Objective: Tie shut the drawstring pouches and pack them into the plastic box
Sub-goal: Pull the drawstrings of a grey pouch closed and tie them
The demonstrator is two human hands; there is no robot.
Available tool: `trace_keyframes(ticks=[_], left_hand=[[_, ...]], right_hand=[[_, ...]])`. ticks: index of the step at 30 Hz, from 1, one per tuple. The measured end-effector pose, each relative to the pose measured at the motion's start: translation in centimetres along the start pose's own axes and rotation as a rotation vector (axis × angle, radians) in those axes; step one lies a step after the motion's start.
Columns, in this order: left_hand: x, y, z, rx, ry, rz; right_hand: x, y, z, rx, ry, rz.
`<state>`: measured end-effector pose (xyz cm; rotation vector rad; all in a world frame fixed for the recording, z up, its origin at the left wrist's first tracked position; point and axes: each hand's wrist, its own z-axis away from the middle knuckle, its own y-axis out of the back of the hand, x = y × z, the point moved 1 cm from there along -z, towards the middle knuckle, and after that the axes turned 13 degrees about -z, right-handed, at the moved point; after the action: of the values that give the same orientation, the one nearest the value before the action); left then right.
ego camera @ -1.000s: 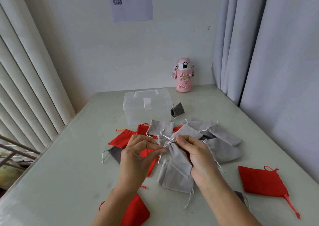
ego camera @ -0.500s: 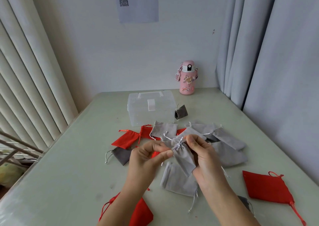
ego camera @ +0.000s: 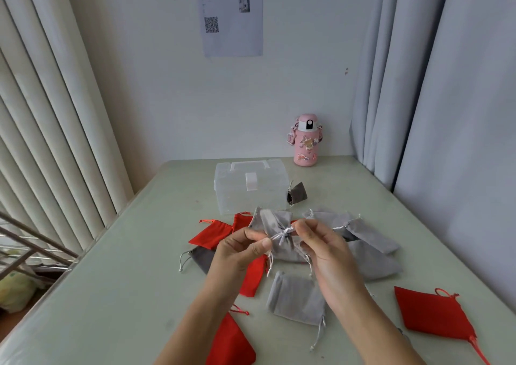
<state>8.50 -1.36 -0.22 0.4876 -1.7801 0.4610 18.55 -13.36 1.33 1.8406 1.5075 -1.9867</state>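
I hold a light grey drawstring pouch [ego camera: 283, 249] above the table, its neck gathered. My left hand [ego camera: 241, 256] pinches one end of its silver cord [ego camera: 282, 236], and my right hand [ego camera: 325, 249] pinches the other end. Several more grey pouches [ego camera: 371, 237] and red pouches [ego camera: 213, 233] lie scattered beneath and around my hands. Another grey pouch [ego camera: 297, 299] lies flat just below my right wrist. The clear plastic box [ego camera: 251, 187] stands behind the pile with its lid down.
A pink bottle [ego camera: 305, 141] stands at the back of the table [ego camera: 125, 295] by the wall. A dark grey pouch [ego camera: 297, 193] leans at the box's right side. A red pouch [ego camera: 435, 313] lies at the right front. Curtains hang on both sides.
Both hands have raised the grey pouch a little and pulled the cord ends apart, drawing the knot tight at the neck. The camera has tilted upward.
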Motion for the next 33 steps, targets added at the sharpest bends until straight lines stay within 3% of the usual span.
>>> trace_keyframes(ticks=[5, 12, 20, 25, 28, 31, 33], left_hand=[[0.6, 0.8, 0.0, -0.121, -0.021, -0.31], [1.7, 1.4, 0.0, -0.154, -0.003, -0.451], [4.6, 2.7, -1.4, -0.101, -0.063, -0.76], [6.8, 4.3, -2.5, -0.201, -0.023, -0.743], [6.4, 5.3, -3.5, -0.118, 0.008, -0.73], [5.4, 7.0, -4.6, 0.068, 0.063, -0.675], [4.7, 8.2, -5.1, 0.192, 0.112, -0.567]], right_hand=[[-1.6, -1.3, 0.0, -0.112, -0.047, 0.093], [-3.3, -0.7, -1.1, -0.201, -0.131, 0.293], [-5.4, -1.7, -4.0, -0.553, -0.311, 0.489], [-5.1, -3.4, -6.4, -0.662, -0.365, 0.482], [-4.5, -4.4, -8.6, -0.621, -0.287, 0.547], [-3.5, -3.7, -13.1, -0.507, 0.012, 0.945], [-2.6, -3.3, -15.7, -0.523, 0.141, 1.216]])
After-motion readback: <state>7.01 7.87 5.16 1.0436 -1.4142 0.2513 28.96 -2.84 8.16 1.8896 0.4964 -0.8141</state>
